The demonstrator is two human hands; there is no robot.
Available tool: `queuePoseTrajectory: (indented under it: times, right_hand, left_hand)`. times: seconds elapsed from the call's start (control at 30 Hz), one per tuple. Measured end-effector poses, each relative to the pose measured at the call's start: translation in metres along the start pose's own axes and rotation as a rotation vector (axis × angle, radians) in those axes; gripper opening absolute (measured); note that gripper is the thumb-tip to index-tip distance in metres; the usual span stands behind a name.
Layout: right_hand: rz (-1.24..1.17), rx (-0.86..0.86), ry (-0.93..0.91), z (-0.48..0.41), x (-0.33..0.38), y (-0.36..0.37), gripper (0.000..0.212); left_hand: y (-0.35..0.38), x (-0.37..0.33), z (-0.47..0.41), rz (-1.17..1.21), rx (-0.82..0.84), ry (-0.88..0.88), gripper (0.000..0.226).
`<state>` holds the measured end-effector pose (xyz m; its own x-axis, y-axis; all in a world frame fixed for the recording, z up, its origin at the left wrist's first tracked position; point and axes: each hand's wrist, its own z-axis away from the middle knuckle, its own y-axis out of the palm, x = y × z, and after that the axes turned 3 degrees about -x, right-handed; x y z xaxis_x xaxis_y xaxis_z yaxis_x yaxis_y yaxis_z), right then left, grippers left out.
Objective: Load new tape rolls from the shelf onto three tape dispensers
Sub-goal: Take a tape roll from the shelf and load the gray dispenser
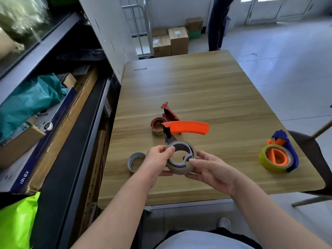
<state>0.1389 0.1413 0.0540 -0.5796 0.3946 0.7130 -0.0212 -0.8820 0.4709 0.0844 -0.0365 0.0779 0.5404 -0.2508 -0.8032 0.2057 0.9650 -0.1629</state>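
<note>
Both hands grip one brown tape roll above the counter

The left hand [156, 162] and right hand [213, 171] curl round the brown tape roll [179, 170] from either side, thumbs on the grey ring [175, 146] seated inside it. Just beyond the hands is an orange-handled dispenser [186, 127], and behind that a red dispenser [168, 112]. A grey empty core [133, 159] lies just left of the left hand. Well to the right of the right hand, a blue dispenser [287, 146] carries a yellow roll [267, 163] — all on the counter [197, 83].
</note>
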Motion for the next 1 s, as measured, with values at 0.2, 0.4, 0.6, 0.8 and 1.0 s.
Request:
queuePoseTrajectory:
  times: [0.2, 0.4, 0.6, 0.8, 1.0]
  right_hand:
    - [0.022, -0.053, -0.083, 0.004, -0.008, 0.01, 0.061]
    - [0.02, -0.141, -0.129, 0.008, -0.012, 0.027, 0.056]
    - [0.012, -0.142, -0.176, 0.014, -0.011, 0.028, 0.061]
    - [0.035, -0.099, -0.186, 0.018, -0.009, 0.029, 0.07]
    - [0.014, -0.034, -0.177, 0.021, -0.008, 0.029, 0.072]
  left_hand:
    - [-0.005, 0.004, 0.007, 0.012, -0.016, 0.027, 0.011]
    - [-0.001, 0.008, 0.011, -0.018, -0.098, 0.128, 0.011]
    - [0.0, 0.006, 0.014, -0.077, -0.216, 0.234, 0.014]
    - [-0.004, -0.003, 0.019, -0.111, -0.206, 0.269, 0.01]
    - [-0.007, -0.004, 0.017, -0.203, -0.175, 0.323, 0.009]
